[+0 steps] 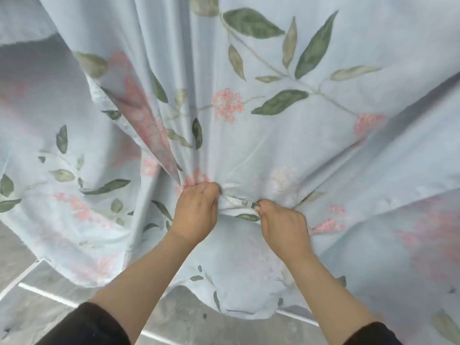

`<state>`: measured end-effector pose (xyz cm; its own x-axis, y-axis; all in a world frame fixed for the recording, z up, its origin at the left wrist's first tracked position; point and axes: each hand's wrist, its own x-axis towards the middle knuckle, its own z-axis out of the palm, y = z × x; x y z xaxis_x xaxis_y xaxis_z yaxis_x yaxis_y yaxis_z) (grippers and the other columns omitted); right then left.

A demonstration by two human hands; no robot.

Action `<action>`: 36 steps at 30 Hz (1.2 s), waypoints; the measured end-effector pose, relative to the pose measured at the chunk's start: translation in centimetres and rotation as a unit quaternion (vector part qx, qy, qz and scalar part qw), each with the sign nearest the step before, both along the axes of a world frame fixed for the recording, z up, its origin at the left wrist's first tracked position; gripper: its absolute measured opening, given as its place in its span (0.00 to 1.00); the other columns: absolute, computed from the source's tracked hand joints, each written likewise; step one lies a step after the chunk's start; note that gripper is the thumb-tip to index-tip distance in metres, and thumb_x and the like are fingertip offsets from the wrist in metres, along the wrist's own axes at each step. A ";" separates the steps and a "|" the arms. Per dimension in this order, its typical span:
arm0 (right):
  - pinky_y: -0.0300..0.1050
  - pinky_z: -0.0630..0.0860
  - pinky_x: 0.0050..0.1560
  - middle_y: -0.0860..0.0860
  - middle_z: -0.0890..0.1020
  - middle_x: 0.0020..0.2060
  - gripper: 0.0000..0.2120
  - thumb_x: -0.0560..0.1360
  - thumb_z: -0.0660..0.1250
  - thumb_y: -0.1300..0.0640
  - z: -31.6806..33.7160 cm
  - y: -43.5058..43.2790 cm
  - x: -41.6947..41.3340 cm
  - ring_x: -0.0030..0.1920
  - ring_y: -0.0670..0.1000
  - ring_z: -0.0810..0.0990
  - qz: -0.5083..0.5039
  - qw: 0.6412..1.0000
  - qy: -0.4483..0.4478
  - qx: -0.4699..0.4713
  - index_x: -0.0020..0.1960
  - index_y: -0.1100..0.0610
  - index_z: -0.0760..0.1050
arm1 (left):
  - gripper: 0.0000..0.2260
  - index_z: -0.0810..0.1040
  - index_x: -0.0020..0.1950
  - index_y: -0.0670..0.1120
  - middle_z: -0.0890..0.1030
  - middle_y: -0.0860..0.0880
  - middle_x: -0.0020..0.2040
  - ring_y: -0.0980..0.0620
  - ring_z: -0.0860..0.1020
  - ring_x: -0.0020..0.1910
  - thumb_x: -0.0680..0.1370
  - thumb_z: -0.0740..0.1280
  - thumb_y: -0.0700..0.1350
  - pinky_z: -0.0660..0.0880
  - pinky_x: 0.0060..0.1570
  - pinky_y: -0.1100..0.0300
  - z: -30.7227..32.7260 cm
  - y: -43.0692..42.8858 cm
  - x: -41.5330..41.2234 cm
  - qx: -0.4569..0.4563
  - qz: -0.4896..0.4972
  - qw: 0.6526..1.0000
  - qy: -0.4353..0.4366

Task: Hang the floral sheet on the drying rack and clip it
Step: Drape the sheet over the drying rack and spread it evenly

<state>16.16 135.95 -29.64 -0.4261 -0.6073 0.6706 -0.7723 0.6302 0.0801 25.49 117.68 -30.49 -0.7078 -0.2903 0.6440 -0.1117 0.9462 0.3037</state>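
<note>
Floral sheet (pixel 273 135) is hanging across nearly the whole view, w/ both hands clamping it at lower centre. Left hand (pixel 196 207) is bunching a gathered fold; right hand (pixel 283 220) is pinching the hem just beside it. Below the sheet's bottom edge, thin white bars (pixel 47 293) are crossing grey floor (pixel 174 317).

Left hand (pixel 196 210) and right hand (pixel 283 224) fisted side by side, forearms outstretched, dark sleeves
</note>
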 end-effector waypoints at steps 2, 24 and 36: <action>0.38 0.60 0.21 0.49 0.77 0.23 0.05 0.71 0.69 0.58 -1.5 -1.0 -1.3 0.20 0.54 0.75 -0.012 0.999 0.043 -0.015 0.38 0.53 0.75 | 0.04 0.73 0.41 0.42 0.75 0.45 0.34 0.42 0.72 0.33 0.73 0.61 0.36 0.62 0.36 0.54 -1.7 -1.0 -1.6 -0.036 0.009 0.999 0.034; 0.38 0.52 0.30 0.46 0.65 0.20 0.13 0.75 0.61 0.58 -11.6 0.5 -1.7 0.23 0.47 0.58 0.002 0.952 0.227 -0.205 0.32 0.55 0.71 | 0.05 0.72 0.40 0.43 0.74 0.47 0.34 0.45 0.71 0.34 0.71 0.60 0.34 0.62 0.38 0.56 -11.3 1.2 -3.6 -0.066 -0.019 0.970 0.233; 0.37 0.56 0.31 0.46 0.67 0.22 0.14 0.77 0.60 0.57 -16.9 0.8 -2.2 0.23 0.47 0.66 0.018 0.963 0.191 -0.190 0.33 0.54 0.71 | 0.07 0.71 0.40 0.44 0.74 0.50 0.34 0.47 0.71 0.35 0.69 0.62 0.33 0.59 0.38 0.58 -16.4 1.8 -3.0 -0.039 -0.013 0.983 0.179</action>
<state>13.91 136.78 -46.56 -0.0877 -0.2975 0.9507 -0.7540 0.6435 0.1318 22.50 119.45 -46.93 -0.4378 -0.2150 0.8730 0.0135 0.9693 0.2455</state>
